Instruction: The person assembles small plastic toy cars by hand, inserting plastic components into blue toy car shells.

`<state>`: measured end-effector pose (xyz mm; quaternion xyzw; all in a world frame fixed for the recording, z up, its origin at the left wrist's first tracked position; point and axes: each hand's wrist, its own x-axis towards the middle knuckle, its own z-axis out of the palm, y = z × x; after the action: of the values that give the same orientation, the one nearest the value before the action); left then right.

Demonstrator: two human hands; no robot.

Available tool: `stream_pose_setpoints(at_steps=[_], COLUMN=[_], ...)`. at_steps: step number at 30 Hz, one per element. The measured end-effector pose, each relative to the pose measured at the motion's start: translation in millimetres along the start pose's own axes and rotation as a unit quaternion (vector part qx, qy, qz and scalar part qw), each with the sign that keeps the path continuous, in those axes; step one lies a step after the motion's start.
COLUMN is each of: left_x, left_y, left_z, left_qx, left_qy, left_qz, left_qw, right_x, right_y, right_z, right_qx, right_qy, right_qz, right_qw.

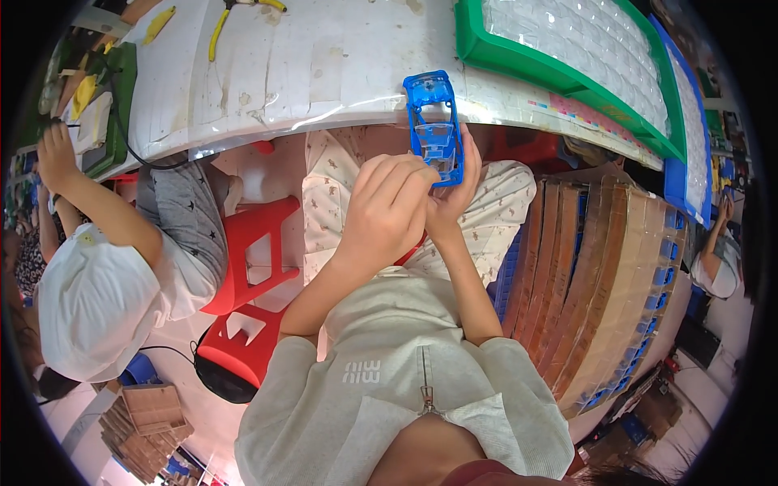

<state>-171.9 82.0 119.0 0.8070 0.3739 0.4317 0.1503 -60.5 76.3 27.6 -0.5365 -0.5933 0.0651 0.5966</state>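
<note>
A blue toy car body shell, with clear plastic pieces showing in its openings, is held above my lap at the front edge of the table. Its far end overlaps the table top. My right hand grips the shell from the right and below, the fingers lying along its right side. Curled fingers of my left hand press at the shell's near end, on its left side. What lies under those fingertips is hidden.
Ahead runs a white table, with yellow-handled pliers on it. A green tray of clear plastic pieces stands at the right. Stacked cardboard and blue crates rise beside my right leg. Red stools and another person are left.
</note>
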Motion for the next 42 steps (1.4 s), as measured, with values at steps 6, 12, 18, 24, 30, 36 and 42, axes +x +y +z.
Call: stream_pose_setpoints(at_steps=[6,12,18,24,30,36,42], left_x=[0.2,-1.8,1.3,7.8,8.4,5.1,-4.7], left_y=[0.4,-3.9,-19.0,-18.4,-17.6,-12.2,-27.0], left_z=[0.8,5.3,19.2,20.3,22.1,14.0,21.5], left_qx=[-0.017,-0.011,0.008,0.041,0.045,-0.272,-0.369], left_qy=[-0.020,-0.010,0.014,-0.082,-0.052,0.044,0.043], left_qz=[0.000,0.016,-0.007,0.021,-0.007,-0.352,-0.383], left_qw=[1.000,1.000,1.000,0.996,0.998,0.894,0.846], right_x=[-2.1,-0.4,0.4,2.1,-6.8,-18.6,-22.5], right_y=[-1.4,-2.7,-2.2,-3.2,1.5,-11.4,-27.5], right_z=[1.8,0.2,1.3,-4.6,1.4,-5.7,-13.1], right_qx=[0.038,0.011,-0.014,-0.018,0.035,0.129,0.135], right_qy=[0.013,0.010,0.013,0.007,0.034,-0.010,-0.013], right_qz=[0.025,0.004,-0.007,0.012,0.013,-0.034,-0.071], right_qw=[0.999,1.000,1.000,1.000,0.999,0.991,0.988])
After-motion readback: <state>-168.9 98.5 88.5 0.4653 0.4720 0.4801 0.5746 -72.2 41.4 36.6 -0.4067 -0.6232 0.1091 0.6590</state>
